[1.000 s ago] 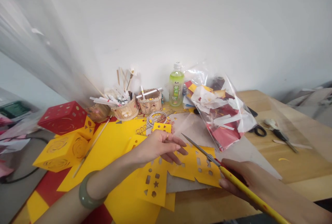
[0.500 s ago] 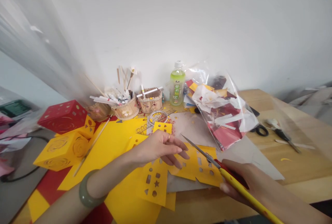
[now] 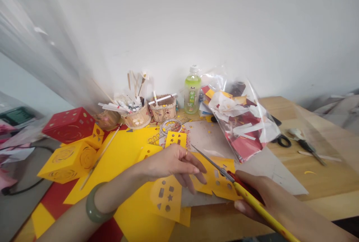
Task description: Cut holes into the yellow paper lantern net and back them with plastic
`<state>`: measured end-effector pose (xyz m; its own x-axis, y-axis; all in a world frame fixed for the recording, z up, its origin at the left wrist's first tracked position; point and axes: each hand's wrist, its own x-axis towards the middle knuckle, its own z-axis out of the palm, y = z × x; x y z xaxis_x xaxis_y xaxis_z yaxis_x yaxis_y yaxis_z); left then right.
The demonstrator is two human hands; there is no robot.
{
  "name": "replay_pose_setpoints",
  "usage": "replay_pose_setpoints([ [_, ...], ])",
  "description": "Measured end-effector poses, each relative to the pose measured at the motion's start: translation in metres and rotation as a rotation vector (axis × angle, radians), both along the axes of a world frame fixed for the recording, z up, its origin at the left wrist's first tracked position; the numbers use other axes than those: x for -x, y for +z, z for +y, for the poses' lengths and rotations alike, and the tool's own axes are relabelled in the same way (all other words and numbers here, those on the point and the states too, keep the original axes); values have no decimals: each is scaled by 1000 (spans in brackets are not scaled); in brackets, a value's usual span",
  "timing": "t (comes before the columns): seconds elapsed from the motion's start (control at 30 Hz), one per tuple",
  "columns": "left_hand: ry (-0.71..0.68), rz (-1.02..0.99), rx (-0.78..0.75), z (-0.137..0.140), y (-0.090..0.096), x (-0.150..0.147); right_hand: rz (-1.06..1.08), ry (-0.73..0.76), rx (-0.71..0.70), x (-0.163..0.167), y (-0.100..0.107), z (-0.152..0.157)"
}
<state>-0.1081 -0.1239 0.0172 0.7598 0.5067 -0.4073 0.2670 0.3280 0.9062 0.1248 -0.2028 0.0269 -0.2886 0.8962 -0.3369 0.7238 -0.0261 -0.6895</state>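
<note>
My left hand point(image 3: 175, 163), a green bangle on its wrist, hovers over the yellow paper with its fingers stretched out and nothing in them. Under the fingertips lies a yellow strip with cut-out shapes point(image 3: 228, 162). My right hand point(image 3: 265, 189) is closed on scissors point(image 3: 213, 165) with red handles, their pointed blades aimed at my left fingers. A long yellow rod point(image 3: 258, 202) runs along the same grip; how it is held is partly hidden. Below my left hand is another yellow piece point(image 3: 168, 204) with star and polygon holes.
Yellow and red paper boxes point(image 3: 67, 159) stand at the left by a thin stick point(image 3: 99, 158). Behind are decorated pots point(image 3: 137, 118) of pens, a green drink bottle point(image 3: 192, 90) and a clear bag of paper scraps point(image 3: 242, 118). Black-handled scissors point(image 3: 283, 141) lie at the right.
My right hand and the scissors have moved slightly left, the tip nearer my left hand. My left fingers have shifted a little to the right over the yellow strip.
</note>
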Motion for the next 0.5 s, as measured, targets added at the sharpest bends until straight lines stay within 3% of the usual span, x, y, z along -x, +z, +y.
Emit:
replay_pose_setpoints([
  [0.1,-34,-6,39,1,-4,-1,-2,31,15,0,-6,0],
  [0.33,63,8,15,7,-8,-1,-95,-30,56,4,-18,12],
  [0.43,98,61,-87,21,-9,8,-75,-43,65,4,-17,17],
  [0.5,96,171,-255,35,-10,20,-32,-48,96,-2,-15,18],
])
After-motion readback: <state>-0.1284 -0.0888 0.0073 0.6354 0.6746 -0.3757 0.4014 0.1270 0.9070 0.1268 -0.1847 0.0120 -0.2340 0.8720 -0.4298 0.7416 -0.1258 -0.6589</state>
